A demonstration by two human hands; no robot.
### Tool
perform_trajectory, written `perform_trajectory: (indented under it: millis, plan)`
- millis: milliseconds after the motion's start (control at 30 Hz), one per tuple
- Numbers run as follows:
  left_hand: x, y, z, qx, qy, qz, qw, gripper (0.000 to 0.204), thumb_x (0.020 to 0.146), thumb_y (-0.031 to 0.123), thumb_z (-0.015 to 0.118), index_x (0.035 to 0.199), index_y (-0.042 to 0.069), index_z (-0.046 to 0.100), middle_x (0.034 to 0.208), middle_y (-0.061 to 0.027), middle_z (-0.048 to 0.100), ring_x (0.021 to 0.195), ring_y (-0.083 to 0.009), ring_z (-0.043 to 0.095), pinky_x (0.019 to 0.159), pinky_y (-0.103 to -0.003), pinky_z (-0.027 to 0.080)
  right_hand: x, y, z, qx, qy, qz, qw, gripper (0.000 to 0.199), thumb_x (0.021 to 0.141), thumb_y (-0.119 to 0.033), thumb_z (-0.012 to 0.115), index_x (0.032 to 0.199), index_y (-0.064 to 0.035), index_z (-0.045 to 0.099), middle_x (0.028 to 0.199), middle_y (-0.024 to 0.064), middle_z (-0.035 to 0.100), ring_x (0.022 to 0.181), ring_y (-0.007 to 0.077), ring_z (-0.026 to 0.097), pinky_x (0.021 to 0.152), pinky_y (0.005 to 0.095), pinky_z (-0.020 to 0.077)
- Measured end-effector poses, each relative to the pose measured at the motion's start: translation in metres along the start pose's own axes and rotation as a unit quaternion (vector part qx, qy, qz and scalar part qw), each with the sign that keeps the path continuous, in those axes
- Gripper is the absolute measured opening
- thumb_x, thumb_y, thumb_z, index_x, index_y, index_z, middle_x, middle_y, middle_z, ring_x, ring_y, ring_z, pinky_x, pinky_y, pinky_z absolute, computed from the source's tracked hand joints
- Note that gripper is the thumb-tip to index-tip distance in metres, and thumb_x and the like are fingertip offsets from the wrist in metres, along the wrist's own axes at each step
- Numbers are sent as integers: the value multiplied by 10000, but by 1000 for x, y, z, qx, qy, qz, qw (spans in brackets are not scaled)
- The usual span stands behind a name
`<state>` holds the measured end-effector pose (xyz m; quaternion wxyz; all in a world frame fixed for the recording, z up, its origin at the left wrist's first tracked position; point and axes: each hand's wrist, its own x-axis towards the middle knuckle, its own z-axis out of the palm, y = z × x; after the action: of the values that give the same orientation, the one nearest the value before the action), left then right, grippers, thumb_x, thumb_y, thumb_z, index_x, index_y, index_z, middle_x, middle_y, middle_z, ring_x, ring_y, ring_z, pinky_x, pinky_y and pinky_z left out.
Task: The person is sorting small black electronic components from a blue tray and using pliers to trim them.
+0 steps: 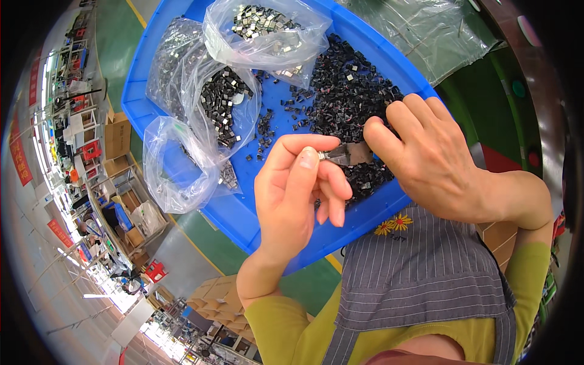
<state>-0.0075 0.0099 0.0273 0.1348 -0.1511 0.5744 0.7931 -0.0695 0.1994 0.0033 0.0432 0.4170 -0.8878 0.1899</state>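
My left hand (291, 194) pinches a small silvery metal part (322, 156) between thumb and index finger, its other fingers loosely curled. Against that part lies a flat, brownish-grey, blade-like strip (359, 154), which reaches toward my right hand (429, 152). The right hand is closed, with its fingers curled down; what they grip is hidden behind them. Both hands are over the near side of a large blue tray (243, 216). Below and beyond them spreads a heap of small black parts (347, 91), some with shiny metal faces.
Clear plastic bags of small black-and-silver parts stand in the tray: one at the back (267, 27), another at the left (225, 100). An opened bag (179, 170) hangs over the left rim. Clear sheeting (420, 30) lies beyond the tray. Cardboard boxes (222, 304) stand on the floor.
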Motion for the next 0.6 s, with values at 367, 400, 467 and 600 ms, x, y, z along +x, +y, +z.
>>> perform_trajectory:
  millis: [367,400,467,600]
  plan:
    - [-1,-3,0,31,13,42,999,246,1023,167,362,1148,1,494,763,-121,642,492,-105,550,437,-189,370,2,0,-1,92,-38,24,995,326,611,-53,704,883,-52,525,790,82,451,760,270,493,662,377,391]
    - [-1,-4,0,49,12,58,997,243,1023,160,360,1155,1,488,774,-121,644,500,-99,549,445,-188,372,2,0,-2,100,-46,29,993,348,600,-59,728,882,-54,524,796,83,453,769,273,496,669,379,394]
    - [0,-5,1,60,10,67,996,238,1022,154,364,1160,1,483,780,-120,645,505,-93,547,449,-188,373,1,0,-2,100,-47,33,993,343,612,-66,732,886,-53,525,799,83,455,773,273,497,671,379,394]
    - [-2,-7,3,97,17,98,990,222,1013,127,386,1173,-7,465,805,-125,645,529,-81,537,485,-193,396,1,0,-2,114,-46,38,992,334,640,-82,738,898,-50,528,812,84,464,784,273,499,676,378,395]
